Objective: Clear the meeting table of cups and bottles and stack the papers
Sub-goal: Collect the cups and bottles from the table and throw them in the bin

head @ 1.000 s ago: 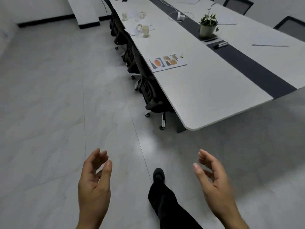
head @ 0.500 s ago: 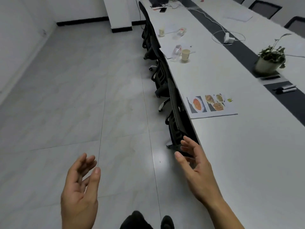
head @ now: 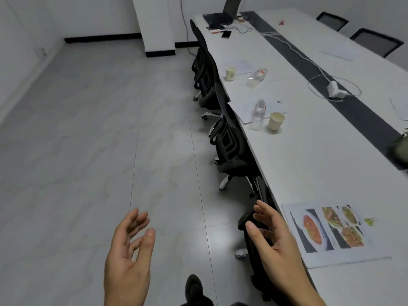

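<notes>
The long white meeting table (head: 309,168) runs along my right. Near me a sheet with food photos (head: 331,233) lies at its edge. Further on, a paper cup (head: 276,121) stands beside a clear plastic bottle (head: 258,114) on a white paper (head: 273,106). Beyond them a second paper cup (head: 230,73) stands near another bottle (head: 257,77) lying on its side and another sheet (head: 240,65). My left hand (head: 130,257) hovers over the floor, fingers apart, empty. My right hand (head: 276,244) is open over a chair back, left of the photo sheet.
Black office chairs (head: 229,146) are tucked along the table's near side. A laptop (head: 220,16) and a phone (head: 226,34) lie at the far end. A white adapter with cable (head: 334,90) rests on the dark centre strip. A plant pot (head: 400,149) sits at the right edge.
I have walked forward along the table; the photo sheet, cups and bottles now appear closer. Both hands stay open and empty in front of me.
</notes>
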### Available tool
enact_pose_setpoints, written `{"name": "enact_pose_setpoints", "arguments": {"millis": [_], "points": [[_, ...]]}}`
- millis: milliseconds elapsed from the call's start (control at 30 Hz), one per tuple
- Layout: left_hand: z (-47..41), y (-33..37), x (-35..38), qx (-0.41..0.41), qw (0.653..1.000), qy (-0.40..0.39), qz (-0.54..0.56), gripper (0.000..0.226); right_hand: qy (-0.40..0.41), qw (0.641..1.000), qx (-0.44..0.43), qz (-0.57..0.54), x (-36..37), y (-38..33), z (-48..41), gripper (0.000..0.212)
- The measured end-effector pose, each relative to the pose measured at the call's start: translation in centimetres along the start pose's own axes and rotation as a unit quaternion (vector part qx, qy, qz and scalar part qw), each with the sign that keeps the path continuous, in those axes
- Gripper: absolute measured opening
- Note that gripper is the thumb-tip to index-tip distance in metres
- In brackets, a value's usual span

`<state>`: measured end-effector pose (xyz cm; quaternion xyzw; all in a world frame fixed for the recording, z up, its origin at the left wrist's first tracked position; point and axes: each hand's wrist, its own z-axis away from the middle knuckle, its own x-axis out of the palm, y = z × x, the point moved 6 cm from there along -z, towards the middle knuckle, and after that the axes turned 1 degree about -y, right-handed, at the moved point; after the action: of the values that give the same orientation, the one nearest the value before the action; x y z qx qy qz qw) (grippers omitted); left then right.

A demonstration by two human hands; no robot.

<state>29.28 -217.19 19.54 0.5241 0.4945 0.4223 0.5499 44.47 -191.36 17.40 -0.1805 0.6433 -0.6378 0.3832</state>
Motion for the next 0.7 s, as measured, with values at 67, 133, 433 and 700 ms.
{"name": "enact_pose_setpoints", "arguments": {"millis": [67, 133, 433, 700], "points": [[-5.7, 1.0, 2.8, 0.004, 0.999, -0.047, -0.013, 0.045, 0.025, 1.000, -0.004, 0.002, 0.5, -1.3, -4.4, 0.050], [-10.6, 1.6, 5.9, 0.004, 0.995, -0.095, -0.025, 0.045, 0.059, 0.998, 0.001, -0.005, 0.7, -2.0, -8.1, 0.052], [-28.5, -1.3, 23.0, 0.014, 0.973, -0.225, -0.056, 0.042, 0.199, 0.975, 0.069, -0.070, -0.8, 1.7, -26.1, 0.050], [-42.1, 0.9, 38.2, 0.057, 0.924, -0.357, -0.122, 0.042, 0.271, 0.956, 0.098, -0.050, -4.7, 1.5, -41.9, 0.048]]}}
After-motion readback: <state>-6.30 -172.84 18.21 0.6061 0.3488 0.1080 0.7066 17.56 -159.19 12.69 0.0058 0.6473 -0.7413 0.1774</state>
